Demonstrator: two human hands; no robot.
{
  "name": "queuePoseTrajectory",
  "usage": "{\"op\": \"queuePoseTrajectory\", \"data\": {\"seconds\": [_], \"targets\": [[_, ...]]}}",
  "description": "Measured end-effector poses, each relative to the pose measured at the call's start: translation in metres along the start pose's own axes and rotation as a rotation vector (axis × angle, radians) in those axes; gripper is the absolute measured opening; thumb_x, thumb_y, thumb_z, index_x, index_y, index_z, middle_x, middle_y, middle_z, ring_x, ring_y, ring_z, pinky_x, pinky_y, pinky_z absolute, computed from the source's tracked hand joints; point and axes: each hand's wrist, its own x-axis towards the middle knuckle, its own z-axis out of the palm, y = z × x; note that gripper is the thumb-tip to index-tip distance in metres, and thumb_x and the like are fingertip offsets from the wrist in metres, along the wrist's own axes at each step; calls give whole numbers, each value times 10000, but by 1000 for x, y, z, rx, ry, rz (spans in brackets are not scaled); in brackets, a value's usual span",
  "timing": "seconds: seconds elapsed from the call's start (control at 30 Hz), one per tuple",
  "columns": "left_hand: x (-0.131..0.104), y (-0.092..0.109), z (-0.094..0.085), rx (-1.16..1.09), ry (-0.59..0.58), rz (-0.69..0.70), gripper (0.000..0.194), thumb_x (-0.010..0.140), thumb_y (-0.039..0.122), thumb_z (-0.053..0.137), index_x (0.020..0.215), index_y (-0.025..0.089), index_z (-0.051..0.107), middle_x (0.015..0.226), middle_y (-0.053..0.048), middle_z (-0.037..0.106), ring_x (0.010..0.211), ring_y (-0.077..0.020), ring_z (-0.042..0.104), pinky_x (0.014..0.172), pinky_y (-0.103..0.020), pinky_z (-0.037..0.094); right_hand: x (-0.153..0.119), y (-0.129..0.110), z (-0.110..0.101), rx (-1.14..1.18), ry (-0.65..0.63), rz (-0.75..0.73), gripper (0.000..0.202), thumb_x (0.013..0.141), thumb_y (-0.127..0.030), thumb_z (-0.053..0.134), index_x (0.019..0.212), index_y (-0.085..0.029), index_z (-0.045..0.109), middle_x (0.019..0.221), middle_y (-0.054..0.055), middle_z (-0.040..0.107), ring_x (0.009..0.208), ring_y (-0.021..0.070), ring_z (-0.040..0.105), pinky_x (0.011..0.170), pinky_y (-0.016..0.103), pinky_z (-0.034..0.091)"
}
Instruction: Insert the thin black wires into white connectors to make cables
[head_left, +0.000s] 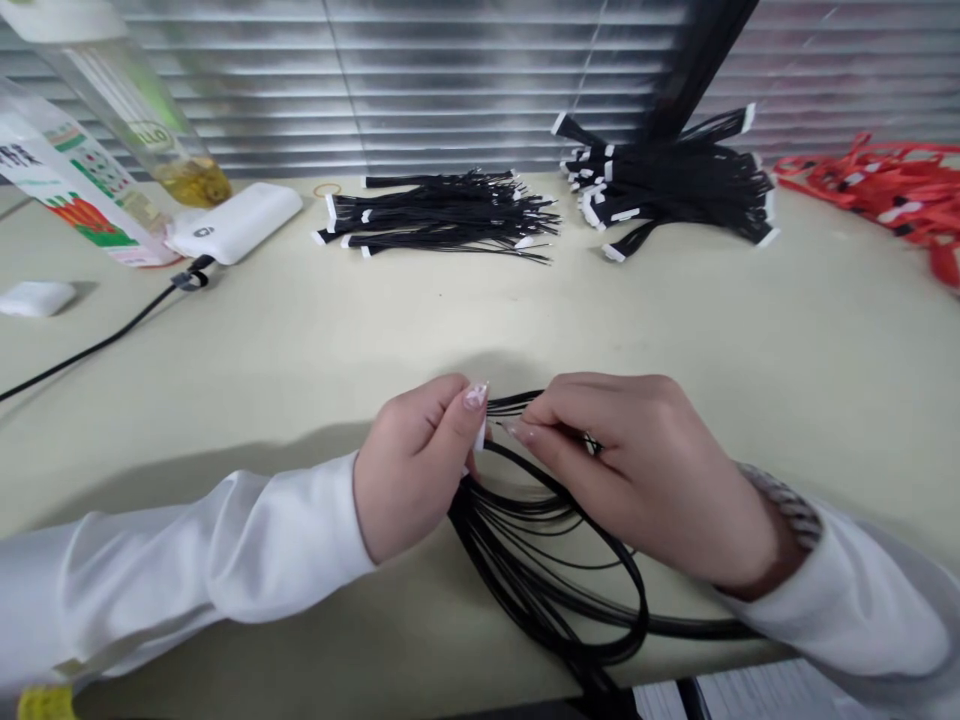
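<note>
My left hand [420,460] is closed, its thumb pressed on a white connector [481,434] of which only an edge shows. Black wires [517,570] run from below this hand in loops over the table toward the lower right. My right hand [637,470] pinches a thin black wire [498,424] between thumb and forefinger, its tip close to the connector's side. Whether that tip sits in the connector I cannot tell. More thin black wires pass behind the right fingertips.
Black cables with white connectors lie in a left bundle [450,212] and a right pile [675,185] at the back. Red cables [892,190] are at far right. A white power bank [238,222], a carton [82,190], a bottle [150,120] and a white case [36,298] stand left.
</note>
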Motion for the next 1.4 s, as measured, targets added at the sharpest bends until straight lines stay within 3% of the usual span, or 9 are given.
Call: {"op": "queuePoseTrajectory", "data": {"seconds": [0.47, 0.7, 0.77, 0.93, 1.03, 1.1, 1.2, 1.3, 1.4], "targets": [[0, 1, 0, 62, -36, 67, 367, 903, 339, 363, 576, 185, 425, 478, 37, 467, 443, -78, 451, 446, -193, 378, 1, -1, 3, -24, 18, 3, 218, 863, -217, 468, 674, -173, 566, 623, -24, 581, 569, 70, 488, 558, 209, 340], [0, 3, 0, 56, -57, 24, 358, 890, 336, 374, 575, 182, 446, 479, 36, 464, 444, -84, 463, 448, -195, 402, 1, 4, 5, -43, 30, -49, 205, 866, -213, 474, 690, -177, 573, 645, -19, 600, 585, 78, 516, 570, 208, 356], [2, 3, 0, 41, -38, 1, 365, 892, 341, 372, 572, 182, 447, 469, 38, 462, 437, -82, 464, 443, -191, 402, 1, 8, 1, -110, 59, -67, 184, 861, -252, 504, 705, -183, 573, 642, -18, 596, 577, 85, 516, 569, 216, 361], [3, 1, 1, -9, 21, -35, 378, 889, 375, 401, 577, 175, 472, 458, 34, 479, 422, -74, 445, 427, -186, 382, -7, 7, -8, -521, 170, -97, 247, 806, -418, 559, 816, -171, 550, 823, 79, 571, 722, 187, 516, 585, 293, 353], [4, -2, 2, -91, 117, -38, 387, 893, 412, 392, 601, 177, 490, 462, 33, 477, 410, -73, 437, 406, -188, 362, -17, -8, -11, -523, 200, -160, 270, 816, -397, 542, 645, -195, 486, 654, 35, 502, 586, 143, 436, 523, 288, 280], [5, -4, 3, -147, 185, -29, 383, 896, 425, 385, 619, 182, 494, 481, 34, 482, 407, -74, 452, 406, -192, 367, -22, -16, -12, -407, 157, -172, 368, 835, -398, 515, 545, -199, 407, 511, -11, 412, 461, 100, 333, 472, 287, 213], [9, -5, 2, -169, 227, -12, 374, 894, 430, 392, 632, 185, 494, 497, 36, 483, 403, -74, 462, 420, -200, 382, -23, -19, -11, -258, -62, -124, 422, 870, -374, 453, 496, -190, 387, 422, -36, 380, 380, 78, 274, 437, 287, 161], [13, -5, -1, -97, 252, 6, 387, 901, 431, 381, 635, 178, 503, 480, 33, 490, 415, -77, 464, 447, -203, 392, -17, -11, -9, -261, -245, -18, 381, 868, -317, 428, 509, -194, 455, 447, -32, 454, 393, 87, 331, 448, 285, 167], [17, -5, -4, -22, 286, 26, 406, 912, 422, 362, 631, 171, 512, 473, 31, 504, 432, -77, 468, 472, -202, 393, -13, -3, -5, -224, -250, 67, 319, 874, -293, 411, 596, -193, 529, 594, -9, 555, 527, 106, 450, 526, 278, 264]]}}
